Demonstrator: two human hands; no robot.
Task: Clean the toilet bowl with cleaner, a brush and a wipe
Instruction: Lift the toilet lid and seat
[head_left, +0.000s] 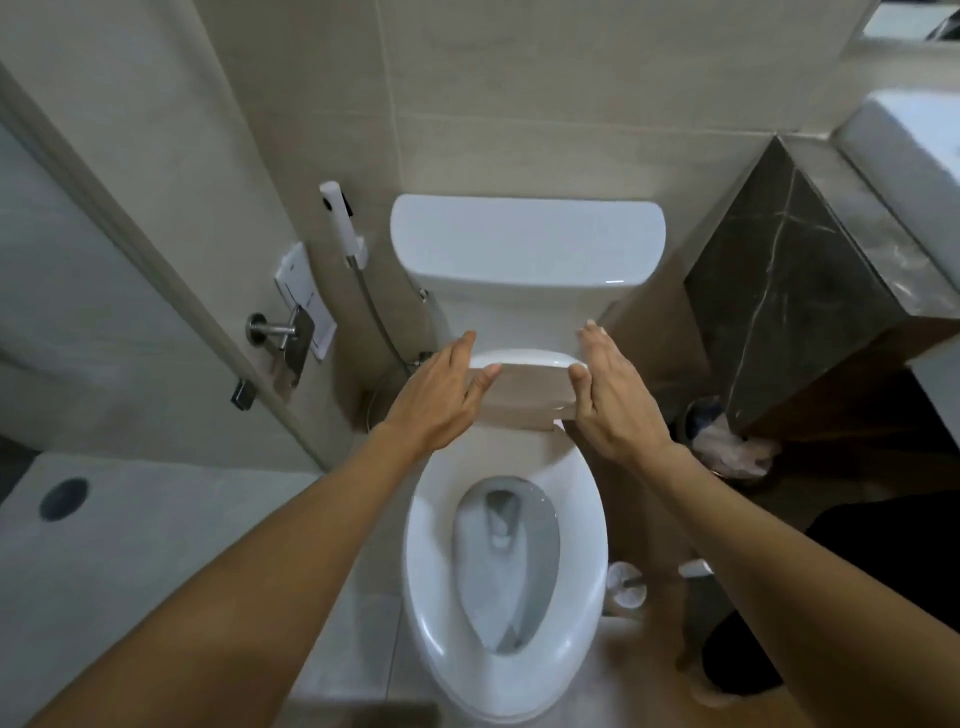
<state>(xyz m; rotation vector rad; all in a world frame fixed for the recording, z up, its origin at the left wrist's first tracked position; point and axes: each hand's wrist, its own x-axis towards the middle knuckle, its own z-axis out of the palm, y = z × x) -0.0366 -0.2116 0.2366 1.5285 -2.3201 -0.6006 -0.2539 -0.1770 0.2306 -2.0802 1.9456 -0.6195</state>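
Over the toilet bowl (506, 561), both hands are propping the raised lid (522, 387): left hand (441, 400) and right hand (610, 400) flat-fingered against its edges, gripping nothing. Looks like prep, so the brush (626, 584) (floor, right) probably comes next. Beige tile everywhere, bin (727, 441) nearby.

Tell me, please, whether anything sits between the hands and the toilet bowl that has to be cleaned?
Nothing visible does. The lid stands raised between the left hand and right hand, the seat is down, and the toilet bowl below lies open.
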